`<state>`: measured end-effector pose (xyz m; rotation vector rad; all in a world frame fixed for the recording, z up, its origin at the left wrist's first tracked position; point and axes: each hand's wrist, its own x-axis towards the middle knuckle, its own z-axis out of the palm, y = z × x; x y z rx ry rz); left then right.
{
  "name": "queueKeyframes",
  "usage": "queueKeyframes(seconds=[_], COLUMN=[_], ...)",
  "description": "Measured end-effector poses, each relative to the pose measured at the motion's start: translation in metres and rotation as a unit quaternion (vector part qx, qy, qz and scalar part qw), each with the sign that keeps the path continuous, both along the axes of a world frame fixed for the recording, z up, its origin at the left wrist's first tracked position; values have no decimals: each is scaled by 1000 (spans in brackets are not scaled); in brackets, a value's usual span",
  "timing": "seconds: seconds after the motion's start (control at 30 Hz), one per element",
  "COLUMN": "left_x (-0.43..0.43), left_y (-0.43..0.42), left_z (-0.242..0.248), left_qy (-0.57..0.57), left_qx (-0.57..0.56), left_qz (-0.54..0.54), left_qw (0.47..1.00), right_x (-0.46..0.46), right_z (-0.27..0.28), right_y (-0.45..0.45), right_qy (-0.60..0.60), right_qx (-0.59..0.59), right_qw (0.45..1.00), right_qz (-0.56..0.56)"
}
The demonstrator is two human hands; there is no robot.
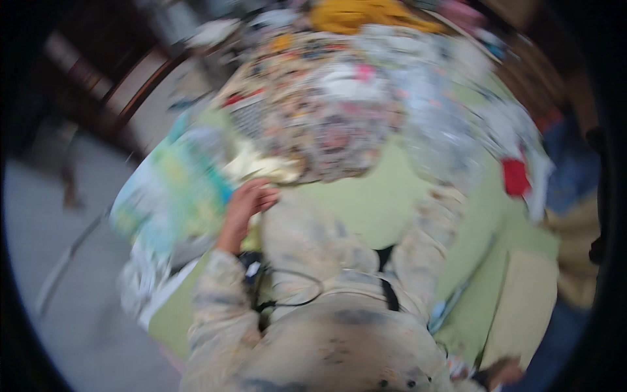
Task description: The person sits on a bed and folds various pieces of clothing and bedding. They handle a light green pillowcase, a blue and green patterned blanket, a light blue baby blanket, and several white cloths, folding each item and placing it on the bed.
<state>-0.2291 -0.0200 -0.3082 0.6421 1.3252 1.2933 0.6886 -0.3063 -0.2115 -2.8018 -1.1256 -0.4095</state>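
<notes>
The picture is blurred. My left hand (247,208), its fingers curled, lies beside my thigh at the edge of a pale yellow cloth (262,161); whether it grips the cloth cannot be told. Left of it rests a teal and yellow patterned bundle (181,186). My right hand (507,373) is low at the right, near the edge of a beige panel (521,304), and what it touches is unclear. Ahead of my legs lie patterned fabric (338,142), a white item with a pink spot (352,85) and clear plastic packaging (436,112), on a light green surface (367,206).
A mustard cloth (372,14) lies at the far edge. A red item (515,177) and white pieces are at the right. A black cable (299,304) loops over my lap. Dark wooden furniture (98,73) stands at the upper left, above grey floor (63,255).
</notes>
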Motion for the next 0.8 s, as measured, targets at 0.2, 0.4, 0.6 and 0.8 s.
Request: queueKeyframes(seconds=[0.2,0.4,0.6,0.8], left_x=[-29,-51,-99,-155], left_y=[-47,-54,-7,14], left_z=[-88,-83,-43,-6], left_qy=[292,596,822,812], left_qx=[-137,-69,-69,-184], left_qz=[67,-3,-109,-192], left_qw=[944,800,554,519], right_x=[-30,-260,-383,-388], right_z=[-31,-95,-110,-112], right_y=[187,292,313,311], right_qy=[-149,227,265,284], right_qx=[102,-114,-150,-122], right_qw=[959,856,793,810], right_qz=[220,451,528,499])
